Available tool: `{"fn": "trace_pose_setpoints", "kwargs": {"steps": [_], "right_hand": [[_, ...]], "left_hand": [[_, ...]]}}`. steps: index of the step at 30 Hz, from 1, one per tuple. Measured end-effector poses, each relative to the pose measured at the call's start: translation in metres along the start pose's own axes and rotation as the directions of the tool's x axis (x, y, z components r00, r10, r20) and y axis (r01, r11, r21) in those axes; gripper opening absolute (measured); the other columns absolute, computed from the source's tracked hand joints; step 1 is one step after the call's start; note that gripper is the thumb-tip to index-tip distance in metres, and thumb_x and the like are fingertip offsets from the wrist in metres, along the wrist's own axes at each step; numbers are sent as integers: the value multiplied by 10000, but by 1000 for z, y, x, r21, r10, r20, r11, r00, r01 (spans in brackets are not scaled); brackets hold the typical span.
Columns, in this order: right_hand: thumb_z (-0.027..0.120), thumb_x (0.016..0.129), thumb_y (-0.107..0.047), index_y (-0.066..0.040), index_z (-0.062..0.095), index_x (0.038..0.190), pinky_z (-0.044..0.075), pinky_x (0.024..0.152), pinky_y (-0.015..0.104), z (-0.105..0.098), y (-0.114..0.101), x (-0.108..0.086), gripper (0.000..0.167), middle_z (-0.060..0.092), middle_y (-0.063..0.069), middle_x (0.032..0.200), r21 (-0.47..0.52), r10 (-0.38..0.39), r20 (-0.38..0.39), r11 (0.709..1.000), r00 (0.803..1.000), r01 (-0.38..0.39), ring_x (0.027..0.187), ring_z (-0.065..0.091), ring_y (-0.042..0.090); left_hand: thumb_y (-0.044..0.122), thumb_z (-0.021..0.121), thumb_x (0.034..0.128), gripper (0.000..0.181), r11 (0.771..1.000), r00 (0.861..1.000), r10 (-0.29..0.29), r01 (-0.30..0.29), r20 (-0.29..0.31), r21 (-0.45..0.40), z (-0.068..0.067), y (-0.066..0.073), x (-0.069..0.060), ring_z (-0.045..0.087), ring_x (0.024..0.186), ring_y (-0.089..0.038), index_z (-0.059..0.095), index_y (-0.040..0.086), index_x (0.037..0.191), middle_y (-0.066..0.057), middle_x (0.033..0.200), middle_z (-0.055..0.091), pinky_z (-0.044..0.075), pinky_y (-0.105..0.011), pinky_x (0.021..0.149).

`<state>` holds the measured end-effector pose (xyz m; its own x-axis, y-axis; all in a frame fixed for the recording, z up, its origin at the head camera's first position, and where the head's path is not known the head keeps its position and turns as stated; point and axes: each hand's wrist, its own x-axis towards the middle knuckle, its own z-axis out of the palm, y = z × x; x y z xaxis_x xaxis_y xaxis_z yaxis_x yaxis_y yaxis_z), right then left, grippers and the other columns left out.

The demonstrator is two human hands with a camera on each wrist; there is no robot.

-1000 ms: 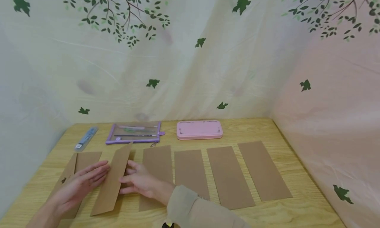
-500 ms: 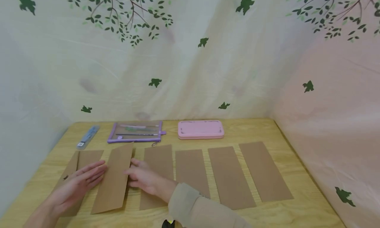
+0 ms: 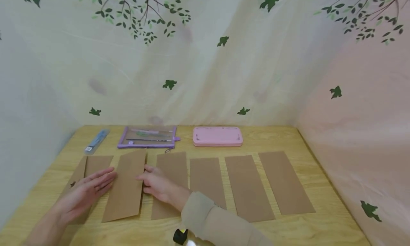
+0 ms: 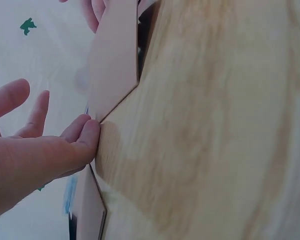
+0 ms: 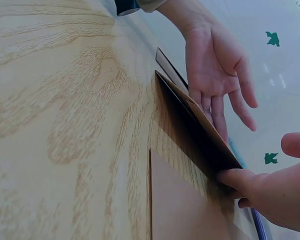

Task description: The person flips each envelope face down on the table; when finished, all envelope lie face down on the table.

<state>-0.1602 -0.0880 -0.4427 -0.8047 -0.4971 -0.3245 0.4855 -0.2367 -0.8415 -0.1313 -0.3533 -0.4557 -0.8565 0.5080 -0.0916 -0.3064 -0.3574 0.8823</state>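
Observation:
A brown kraft card [image 3: 125, 189] stands tilted on the wooden table, its right edge lifted. My right hand [image 3: 161, 187] holds that lifted edge, with one digit over the front and other fingers behind it. In the right wrist view, fingers of the right hand [image 5: 270, 195] reach under the card, above a dark shadow. My left hand [image 3: 84, 194] has its fingers straight, the tips by the card's left edge. The left wrist view shows these fingertips [image 4: 91, 132] at the card's low edge. Beneath the left hand lies another brown card [image 3: 97, 165] with a crease and small dark mark.
To the right lie several flat brown cards [image 3: 250, 189] in a row. Along the back are a blue slim case [image 3: 96, 141], a purple-edged clear pouch [image 3: 148, 141] with pens, and a pink pencil box [image 3: 217, 136]. A black object [image 3: 180, 236] sits at the front edge.
The card's right edge has come down to the right with my right hand, showing more of its face. My left hand stays nearly in place; the head view has shifted slightly.

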Motion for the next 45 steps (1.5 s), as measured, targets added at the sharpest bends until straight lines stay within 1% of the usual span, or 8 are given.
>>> {"fn": "trace_pose_setpoints", "kwargs": {"steps": [1,2,9,20,26,34,41,45], "right_hand": [[613,917,3,76,254,1556,241,1141,664,-1,0,0,737,282,308,1583,-6,0,-13,1000,1000,0,1463,236,470],[617,918,-1,74,254,1557,240,1145,659,-2,0,1,739,288,306,1581,-16,1,-25,1000,1000,-1,1464,213,491],[622,919,2,73,231,1564,215,1170,625,-8,-3,-3,758,277,293,1591,-37,-18,-52,999,999,16,1460,190,516],[620,920,-6,41,207,1583,136,1184,634,-2,-7,-5,782,133,278,1640,3,-6,-33,1000,999,6,1482,85,509],[629,922,-9,30,211,1584,138,1165,674,-2,-12,-6,784,91,237,1660,2,4,-41,1000,999,-4,1512,42,441],[619,926,-14,27,196,1587,122,1139,719,-1,-15,-5,786,104,266,1649,-3,15,-5,1000,1000,-15,1507,55,455],[599,945,-37,30,163,1591,184,1163,659,5,-28,-4,783,105,210,1666,-20,4,79,1000,997,-2,1500,55,478],[587,960,-58,28,157,1593,216,1174,616,9,-40,-2,770,114,173,1675,-11,-21,157,1000,987,23,1514,106,420]], "left_hand": [[82,273,1125,426,1000,1000,7,-7,7,-8,1,0,1,553,1271,-70,620,154,1362,46,1382,605,453,-252,1054],[78,272,1125,426,1000,1000,11,-11,15,-19,1,-1,3,550,1276,-74,616,147,1366,42,1385,604,448,-256,1060],[59,279,1119,416,999,999,35,-34,10,-39,6,-10,10,543,1289,-96,608,110,1369,9,1389,603,434,-266,1075],[82,322,1119,386,1000,999,19,-19,-49,-8,8,-8,7,551,1267,-62,641,134,1330,45,1361,622,450,-243,1052],[131,398,1113,322,997,992,-13,23,-124,80,11,-4,6,545,1250,-17,625,183,1334,117,1320,628,454,-220,1035],[204,471,1097,320,967,965,-53,113,-256,228,15,1,6,539,1224,25,553,133,1398,160,1322,599,459,-204,1018],[148,417,1107,313,947,982,-17,76,-186,312,12,16,1,569,1218,-39,571,177,1378,154,1317,603,479,-215,997],[124,393,1110,325,915,991,-9,63,-136,399,6,36,-4,579,1204,-34,578,237,1353,189,1317,588,508,-233,970]]}}
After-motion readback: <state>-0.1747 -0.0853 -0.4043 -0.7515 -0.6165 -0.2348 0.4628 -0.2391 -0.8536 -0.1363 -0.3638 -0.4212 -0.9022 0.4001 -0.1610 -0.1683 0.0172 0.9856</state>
